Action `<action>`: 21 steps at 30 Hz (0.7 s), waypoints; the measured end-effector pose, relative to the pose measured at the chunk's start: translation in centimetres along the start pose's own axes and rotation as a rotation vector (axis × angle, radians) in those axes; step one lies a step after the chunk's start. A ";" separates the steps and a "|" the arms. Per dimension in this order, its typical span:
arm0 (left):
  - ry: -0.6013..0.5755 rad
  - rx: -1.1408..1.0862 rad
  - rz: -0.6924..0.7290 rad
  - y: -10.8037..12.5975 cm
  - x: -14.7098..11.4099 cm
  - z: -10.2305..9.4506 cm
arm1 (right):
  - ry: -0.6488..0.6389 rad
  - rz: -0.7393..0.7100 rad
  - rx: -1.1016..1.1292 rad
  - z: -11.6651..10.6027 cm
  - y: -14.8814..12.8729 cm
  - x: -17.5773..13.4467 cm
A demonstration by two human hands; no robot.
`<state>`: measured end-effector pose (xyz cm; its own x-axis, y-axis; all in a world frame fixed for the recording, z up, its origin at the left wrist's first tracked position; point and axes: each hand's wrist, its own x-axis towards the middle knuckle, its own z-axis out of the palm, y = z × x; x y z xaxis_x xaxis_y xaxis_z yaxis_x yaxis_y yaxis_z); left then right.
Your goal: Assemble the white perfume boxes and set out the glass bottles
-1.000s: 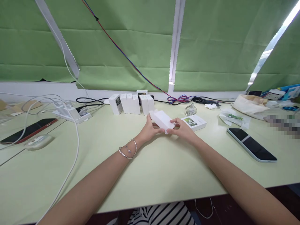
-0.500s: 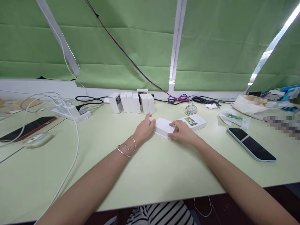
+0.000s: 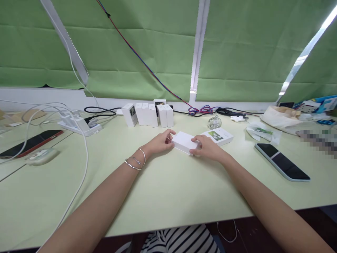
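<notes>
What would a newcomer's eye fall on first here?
Probably the white box lying mid-table between the left hand and right hand, the right gripping one end. Behind it stand several upright white boxes. Above, a red-and-blue cable slants across wide green blinds.

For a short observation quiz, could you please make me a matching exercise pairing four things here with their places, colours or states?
Things:
1. plain white box
2. bracelets
3. power strip
4. curtain

Clues:
A. has things plugged in
B. green
C. between the left hand and right hand
D. silver, around one wrist

Pairs: 1-C, 2-D, 3-A, 4-B
</notes>
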<state>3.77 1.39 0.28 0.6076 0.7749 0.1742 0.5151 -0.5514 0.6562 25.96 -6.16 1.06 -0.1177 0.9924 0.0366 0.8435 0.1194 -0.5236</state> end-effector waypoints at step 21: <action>0.000 0.009 0.075 -1.8 0.5 0.0 | 0.025 0.004 0.142 0.5 0.8 0.5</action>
<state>3.15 2.75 -0.81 0.6449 0.7313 0.2223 0.4738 -0.6107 0.6345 26.28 -5.62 0.24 -0.0998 0.9935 0.0541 0.7613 0.1112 -0.6388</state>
